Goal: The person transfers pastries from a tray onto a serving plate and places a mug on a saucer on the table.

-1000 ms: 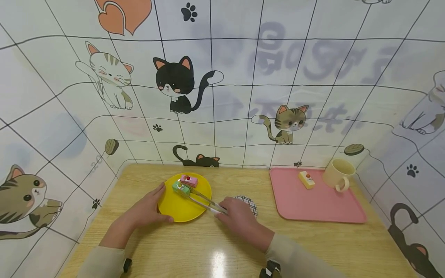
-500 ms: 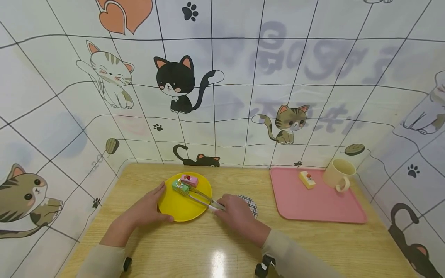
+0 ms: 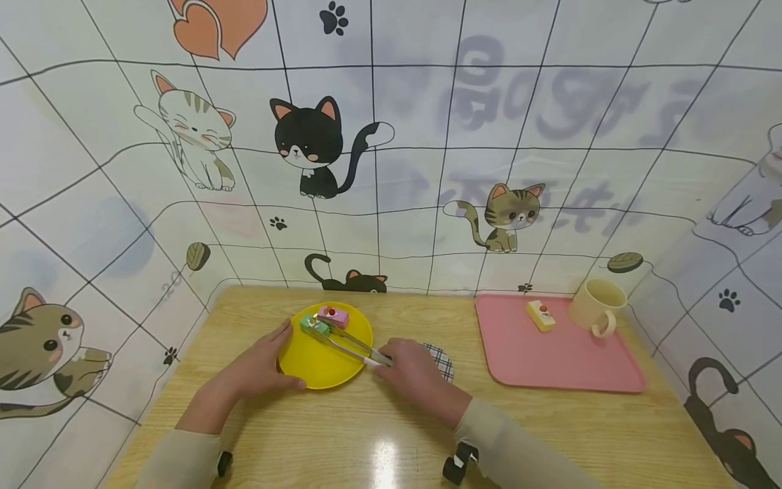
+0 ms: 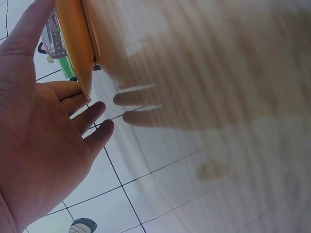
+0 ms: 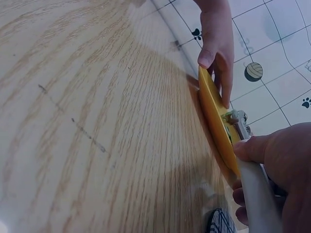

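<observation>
On the yellow plate lie two toy cake pieces, a green one and a pink one, close beside each other. My left hand rests against the plate's left rim, thumb toward the front; in the left wrist view its fingers are fairly straight. Metal tongs with a pale handle are gripped in my right hand, thumb on top. The tongs reach left across the plate, their tips at the green cake piece. Part of the handle is hidden in the palm.
Partly behind my right hand is a round plaid coaster. A pink tray at the right holds a yellow toy cake piece and a cream mug. A cat-patterned wall covering rises behind the wooden table.
The green cake piece and the tongs at it have shifted slightly left, and my right hand has moved a little left with them. My left hand stays at the plate's rim.
</observation>
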Motion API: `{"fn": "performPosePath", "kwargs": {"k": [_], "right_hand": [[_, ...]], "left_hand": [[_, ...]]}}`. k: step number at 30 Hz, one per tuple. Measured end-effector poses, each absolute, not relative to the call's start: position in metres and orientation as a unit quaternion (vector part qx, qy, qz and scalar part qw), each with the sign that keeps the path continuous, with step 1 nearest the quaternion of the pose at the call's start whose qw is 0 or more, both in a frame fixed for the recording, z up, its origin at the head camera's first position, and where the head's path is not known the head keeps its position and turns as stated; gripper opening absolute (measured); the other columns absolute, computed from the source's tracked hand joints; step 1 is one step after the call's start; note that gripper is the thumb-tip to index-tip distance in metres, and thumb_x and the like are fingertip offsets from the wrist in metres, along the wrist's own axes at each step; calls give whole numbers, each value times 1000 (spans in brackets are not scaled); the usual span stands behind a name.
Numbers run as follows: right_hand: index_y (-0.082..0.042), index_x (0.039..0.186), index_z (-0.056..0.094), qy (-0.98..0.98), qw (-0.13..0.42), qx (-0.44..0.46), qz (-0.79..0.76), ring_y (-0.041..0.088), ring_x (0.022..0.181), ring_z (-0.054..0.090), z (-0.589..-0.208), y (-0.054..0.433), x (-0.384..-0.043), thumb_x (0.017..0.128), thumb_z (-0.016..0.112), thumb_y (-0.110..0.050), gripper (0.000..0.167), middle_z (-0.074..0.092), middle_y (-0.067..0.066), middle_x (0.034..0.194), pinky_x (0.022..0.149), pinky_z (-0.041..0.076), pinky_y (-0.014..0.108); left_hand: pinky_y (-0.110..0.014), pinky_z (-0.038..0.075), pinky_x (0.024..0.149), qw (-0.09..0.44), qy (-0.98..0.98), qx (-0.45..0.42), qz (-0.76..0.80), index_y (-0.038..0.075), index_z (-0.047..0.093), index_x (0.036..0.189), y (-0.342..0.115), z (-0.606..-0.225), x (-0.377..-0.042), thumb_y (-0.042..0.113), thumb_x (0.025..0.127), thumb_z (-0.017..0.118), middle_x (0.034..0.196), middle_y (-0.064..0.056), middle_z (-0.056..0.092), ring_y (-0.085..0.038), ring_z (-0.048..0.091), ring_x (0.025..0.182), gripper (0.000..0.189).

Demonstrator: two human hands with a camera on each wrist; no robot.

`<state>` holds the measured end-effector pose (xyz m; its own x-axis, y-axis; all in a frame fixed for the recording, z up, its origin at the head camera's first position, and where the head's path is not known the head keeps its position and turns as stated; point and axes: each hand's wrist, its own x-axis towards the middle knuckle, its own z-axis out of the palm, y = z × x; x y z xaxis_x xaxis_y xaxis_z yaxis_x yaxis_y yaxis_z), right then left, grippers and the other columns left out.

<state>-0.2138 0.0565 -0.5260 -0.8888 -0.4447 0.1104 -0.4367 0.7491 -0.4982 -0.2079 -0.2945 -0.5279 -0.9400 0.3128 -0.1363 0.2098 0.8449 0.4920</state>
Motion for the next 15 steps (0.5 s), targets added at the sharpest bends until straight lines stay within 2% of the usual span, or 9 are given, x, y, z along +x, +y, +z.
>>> {"fn": "performPosePath", "kwargs": {"k": [15], "right_hand": [[-15,107,86,936,27,-215,-277,11,67,53,-529,61,-215,93,91,-38,27,59,-11,79,58,44,26]], "left_hand": [[-66,28,130,101,954,141,245,-7,28,171,-295,-529,-208,62,79,95,181,-24,21,-52,28,162,132]]}}
